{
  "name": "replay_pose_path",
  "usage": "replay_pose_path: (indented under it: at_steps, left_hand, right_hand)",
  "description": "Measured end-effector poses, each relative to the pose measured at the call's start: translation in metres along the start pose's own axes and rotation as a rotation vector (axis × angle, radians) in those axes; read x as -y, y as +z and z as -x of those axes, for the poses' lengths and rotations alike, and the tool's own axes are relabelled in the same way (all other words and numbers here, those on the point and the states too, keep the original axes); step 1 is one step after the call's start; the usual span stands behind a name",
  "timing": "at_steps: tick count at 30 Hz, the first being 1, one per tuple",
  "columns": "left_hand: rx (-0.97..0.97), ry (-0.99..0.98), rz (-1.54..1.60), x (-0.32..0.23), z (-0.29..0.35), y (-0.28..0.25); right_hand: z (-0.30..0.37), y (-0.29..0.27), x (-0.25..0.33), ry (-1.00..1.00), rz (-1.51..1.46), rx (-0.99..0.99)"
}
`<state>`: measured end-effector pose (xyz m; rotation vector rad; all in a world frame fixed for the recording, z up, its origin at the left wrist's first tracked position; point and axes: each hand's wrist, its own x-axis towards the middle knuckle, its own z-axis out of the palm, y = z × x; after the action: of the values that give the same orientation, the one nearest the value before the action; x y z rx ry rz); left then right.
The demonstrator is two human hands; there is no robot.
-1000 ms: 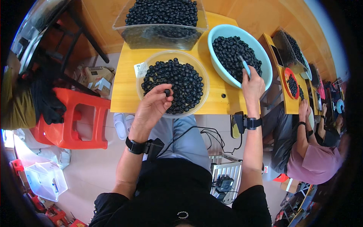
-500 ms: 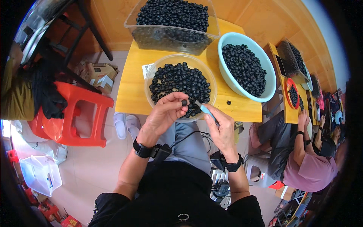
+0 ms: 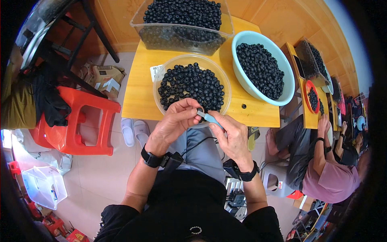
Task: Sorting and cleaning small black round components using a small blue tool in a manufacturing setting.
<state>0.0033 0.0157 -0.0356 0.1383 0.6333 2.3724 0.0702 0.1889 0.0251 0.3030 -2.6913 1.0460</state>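
Note:
My left hand [image 3: 176,119] pinches a small round black piece with a hole [image 3: 200,109] between thumb and fingertips. In my right hand [image 3: 231,137] is a small tool with a light blue handle [image 3: 212,118] and a short metal blade [image 3: 200,113]. The blade meets the pinched piece, whose contact point is partly hidden by my fingers. Both hands are over the near rim of a round clear tub [image 3: 227,84], which holds many similar black pieces [image 3: 193,82].
A clear rectangular bin [image 3: 177,40] and a pale blue basin [image 3: 292,78], both full of black pieces, stand behind on the yellow table [image 3: 137,99]. One loose piece [image 3: 244,106] lies at right. A red stool [image 3: 76,129] is left; a co-worker [image 3: 330,177] sits right.
My right hand has moved slightly left, bringing the blade from beside the black piece onto it. My left hand still pinches the piece in nearly the same place.

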Motion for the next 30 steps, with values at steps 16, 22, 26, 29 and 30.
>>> replay_pose_path:
  at_steps: [16,22,26,29,30]
  left_hand:
    - [0.061,-0.031,0.018,-0.002,-0.001,-0.002]
    - [0.163,-0.071,0.013,-0.011,0.004,0.002]
    - [0.106,-0.041,-0.011,-0.012,0.005,0.002]
    - [0.023,-0.061,-0.004,-0.010,0.001,0.006]
    - [0.007,-0.050,-0.004,-0.010,0.001,0.007]
  right_hand:
    - [-0.005,-0.004,-0.005,-0.053,-0.003,0.008]
    - [-0.009,-0.001,-0.046,0.000,0.068,-0.093]
    - [-0.007,-0.008,-0.036,0.113,-0.005,-0.074]
    - [-0.011,-0.011,-0.019,0.130,-0.089,-0.044]
    - [-0.011,-0.010,-0.015,0.128,-0.129,-0.026]
